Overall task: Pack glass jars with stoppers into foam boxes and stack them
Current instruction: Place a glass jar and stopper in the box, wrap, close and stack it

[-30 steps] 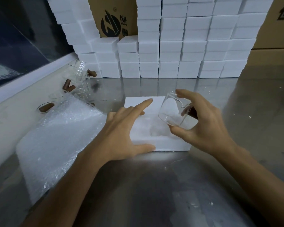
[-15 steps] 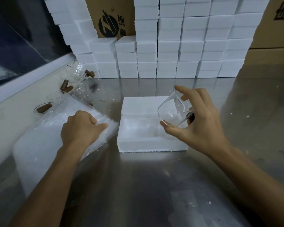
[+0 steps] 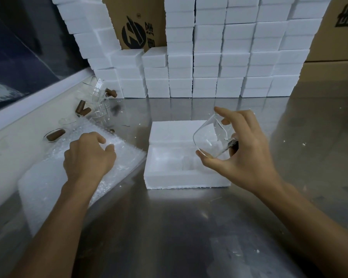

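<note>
A clear glass jar [image 3: 210, 137] with a dark stopper at its lower right end is tilted in my right hand [image 3: 241, 149], which grips it between thumb and fingers above the right side of an open white foam box [image 3: 186, 178]. The box's lid [image 3: 169, 130] lies flat behind it. My left hand [image 3: 88, 157] rests on a stack of bubble wrap sheets [image 3: 48, 181], fingers curled and pinching the top sheet's edge.
More glass jars [image 3: 98, 99] and brown cork stoppers [image 3: 82, 109] lie at the back left by the wall ledge. A tall wall of stacked white foam boxes [image 3: 209, 57] fills the back, with cardboard cartons [image 3: 137, 27] behind. The steel table [image 3: 179, 227] carries foam crumbs.
My left hand left the foam box and moved left onto the bubble wrap, fingers curling on its edge. The box interior is now uncovered. My right hand raised the jar slightly.
</note>
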Demonstrator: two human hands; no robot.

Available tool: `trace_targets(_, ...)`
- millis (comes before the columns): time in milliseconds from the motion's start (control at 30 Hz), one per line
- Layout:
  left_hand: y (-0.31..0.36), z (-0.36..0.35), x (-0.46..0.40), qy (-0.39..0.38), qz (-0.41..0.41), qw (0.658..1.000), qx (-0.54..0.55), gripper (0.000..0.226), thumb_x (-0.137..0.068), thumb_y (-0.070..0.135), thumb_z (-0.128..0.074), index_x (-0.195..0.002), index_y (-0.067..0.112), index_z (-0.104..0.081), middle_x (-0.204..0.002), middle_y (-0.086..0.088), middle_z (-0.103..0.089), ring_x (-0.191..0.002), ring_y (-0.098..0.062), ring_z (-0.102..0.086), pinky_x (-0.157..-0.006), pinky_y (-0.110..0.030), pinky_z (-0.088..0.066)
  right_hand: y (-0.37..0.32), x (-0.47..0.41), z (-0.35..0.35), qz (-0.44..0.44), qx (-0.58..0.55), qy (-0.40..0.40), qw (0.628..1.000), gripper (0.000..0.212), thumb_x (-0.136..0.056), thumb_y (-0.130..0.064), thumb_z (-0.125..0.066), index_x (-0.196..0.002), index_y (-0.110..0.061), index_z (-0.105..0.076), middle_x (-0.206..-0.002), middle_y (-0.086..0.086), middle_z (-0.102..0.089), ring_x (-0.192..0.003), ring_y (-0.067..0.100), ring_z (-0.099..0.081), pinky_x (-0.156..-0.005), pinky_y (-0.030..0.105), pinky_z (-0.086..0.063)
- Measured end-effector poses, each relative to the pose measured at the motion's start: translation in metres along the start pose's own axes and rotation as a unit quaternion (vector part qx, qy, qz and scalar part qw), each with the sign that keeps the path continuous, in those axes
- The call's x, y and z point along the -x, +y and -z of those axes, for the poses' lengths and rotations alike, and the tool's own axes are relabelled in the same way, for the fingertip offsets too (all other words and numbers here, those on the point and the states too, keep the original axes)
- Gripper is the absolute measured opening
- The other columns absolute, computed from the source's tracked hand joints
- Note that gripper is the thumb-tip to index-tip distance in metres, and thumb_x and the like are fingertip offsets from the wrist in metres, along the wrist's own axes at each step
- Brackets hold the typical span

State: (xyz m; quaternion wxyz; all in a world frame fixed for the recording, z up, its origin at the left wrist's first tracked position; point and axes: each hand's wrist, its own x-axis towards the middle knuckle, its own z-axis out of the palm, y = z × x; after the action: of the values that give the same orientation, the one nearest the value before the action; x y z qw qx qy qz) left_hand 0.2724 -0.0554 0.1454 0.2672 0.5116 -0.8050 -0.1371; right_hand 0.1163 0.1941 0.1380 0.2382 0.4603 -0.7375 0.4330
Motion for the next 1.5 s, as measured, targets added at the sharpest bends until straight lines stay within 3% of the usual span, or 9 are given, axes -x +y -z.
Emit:
trace_targets(167,-0.008,0.0,-0.004,-0.027,0.036,0.995,-0.091,0.046,-0.091,0.049,-0.064,-0.108,0.007,-0.066,-0.111,-0.018,-0.066,-0.1,-0.04,-0.06,-0.073,-0.04,-0.037,0.0,0.001,0.0,0.002,-0.001,0.0,1.0,0.08,-0.067,-0.043,-0.082,-0.137,-0.022,-0.051,-0.115,-0.001,-0.05,-0.09,0.012,-0.054,-0.065,0.029,-0.053)
trace_targets(433,-0.01,0.001,-0.006,0.036,0.017,0.999,-0.019,0.019,-0.088,0.026,-0.074,-0.089,0.007,-0.073,-0.098,-0.018,-0.071,-0.092,-0.04,-0.062,-0.072,-0.04,-0.041,-0.002,0.001,-0.001,0.002,-0.002,0.0,1.0,0.079,-0.066,-0.044,-0.081,-0.137,-0.023,-0.051,-0.115,-0.003,-0.049,-0.09,0.01,-0.053,-0.065,0.028,-0.053)
trace_targets(667,0.004,0.015,0.0,0.25,-0.265,0.918,0.155,0.012,-0.094,0.006,-0.065,-0.102,0.0,-0.071,-0.097,-0.016,-0.07,-0.076,-0.031,-0.064,-0.072,-0.037,-0.052,-0.003,0.001,0.0,-0.003,0.0,-0.003,1.0,0.081,-0.066,-0.04,-0.084,-0.137,-0.022,-0.051,-0.116,-0.003,-0.049,-0.092,0.009,-0.054,-0.067,0.029,-0.053)
trace_targets(800,0.017,0.007,0.012,0.224,-0.306,0.902,0.207,0.011,-0.096,0.003,-0.06,-0.106,0.002,-0.064,-0.096,-0.01,-0.065,-0.083,-0.012,-0.055,-0.071,-0.021,-0.046,-0.004,0.0,-0.001,-0.017,-0.002,-0.006,1.0,0.083,-0.066,-0.042,-0.083,-0.139,-0.022,-0.049,-0.117,-0.006,-0.054,-0.091,0.007,-0.054,-0.07,0.015,-0.046)
trace_targets(933,0.018,0.001,0.014,0.198,-0.328,0.903,0.194,0.019,-0.096,-0.003,-0.055,-0.105,0.001,-0.071,-0.102,-0.019,-0.063,-0.087,-0.014,-0.053,-0.07,-0.02,-0.044,-0.005,-0.001,0.0,-0.038,-0.021,0.006,0.999,0.089,-0.065,-0.049,-0.083,-0.142,-0.021,-0.046,-0.11,-0.011,-0.057,-0.087,0.009,-0.057,-0.071,0.011,-0.045)
trace_targets(1067,0.022,-0.002,0.017,0.174,-0.296,0.919,0.196,0.017,-0.098,-0.003,-0.051,-0.11,0.003,-0.06,-0.105,-0.019,-0.061,-0.088,-0.015,-0.053,-0.072,-0.018,-0.044,-0.008,-0.001,0.0,-0.058,-0.071,-0.021,0.996,0.106,-0.062,-0.066,-0.075,-0.151,-0.028,-0.031,-0.115,-0.008,-0.053,-0.099,-0.01,-0.049,-0.076,0.001,-0.04)
trace_targets(1167,0.022,-0.002,0.017,0.183,-0.297,0.917,0.192,0.024,-0.099,-0.003,-0.048,-0.119,0.006,-0.058,-0.108,-0.019,-0.057,-0.089,-0.01,-0.048,-0.072,-0.007,-0.035,-0.009,0.001,-0.002,-0.073,-0.083,-0.026,0.993,0.096,-0.072,-0.07,-0.068,-0.151,-0.03,-0.03,-0.115,-0.009,-0.049,-0.087,-0.006,-0.05,-0.07,0.005,-0.041)
trace_targets(1367,0.02,-0.002,0.015,0.145,-0.331,0.922,0.136,0.082,-0.088,-0.018,-0.054,-0.15,0.032,-0.037,-0.107,-0.01,-0.044,-0.076,-0.016,-0.047,-0.067,-0.021,-0.047,-0.008,0.002,-0.003,-0.087,-0.077,-0.02,0.993,0.078,-0.08,-0.061,-0.063,-0.147,-0.031,-0.035,-0.115,-0.014,-0.048,-0.067,0.005,-0.05,-0.064,0.01,-0.041)
trace_targets(1500,0.018,-0.004,0.016,0.157,-0.341,0.915,0.146,0.056,-0.084,-0.021,-0.056,-0.128,0.013,-0.062,-0.112,-0.021,-0.049,-0.087,-0.016,-0.046,-0.068,-0.028,-0.05,-0.008,0.002,-0.002,-0.093,-0.074,-0.016,0.993,0.08,-0.079,-0.066,-0.06,-0.147,-0.033,-0.035,-0.115,-0.014,-0.047,-0.071,0.005,-0.052,-0.064,0.008,-0.041)
